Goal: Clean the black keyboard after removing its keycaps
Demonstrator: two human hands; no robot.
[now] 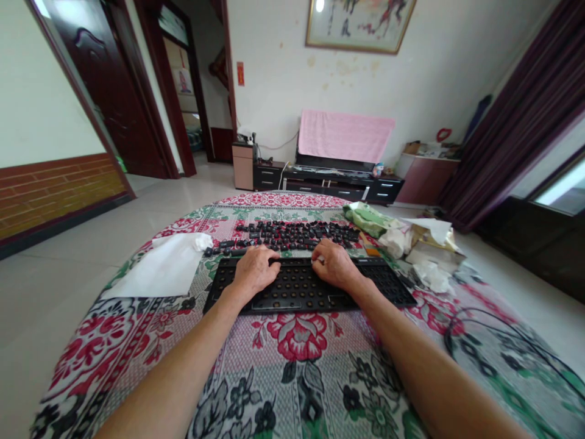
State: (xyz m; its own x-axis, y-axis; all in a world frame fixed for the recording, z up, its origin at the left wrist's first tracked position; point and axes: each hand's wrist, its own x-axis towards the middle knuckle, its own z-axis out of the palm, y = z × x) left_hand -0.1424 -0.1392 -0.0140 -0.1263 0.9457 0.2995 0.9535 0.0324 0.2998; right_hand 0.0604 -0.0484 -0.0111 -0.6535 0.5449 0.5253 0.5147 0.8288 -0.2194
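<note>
A black keyboard (292,286) without its keycaps lies flat on the floral tablecloth, rows of bare key posts showing. My left hand (256,268) rests over its far left part, fingers bent over the far edge and thumb on the board. On the other side of the middle, my right hand (336,265) is closed, with a bit of white tissue (320,260) showing between thumb and fingers. That hand touches the keyboard's upper part. Beyond both hands, many loose black keycaps (297,233) are spread in a band across the cloth.
White paper (162,268) lies at the left. To the right are a brush (369,245), a green wrapper (368,218), crumpled tissue (432,275) and an opened box (434,247). A black cable (484,318) loops near the right edge of the tablecloth (297,347).
</note>
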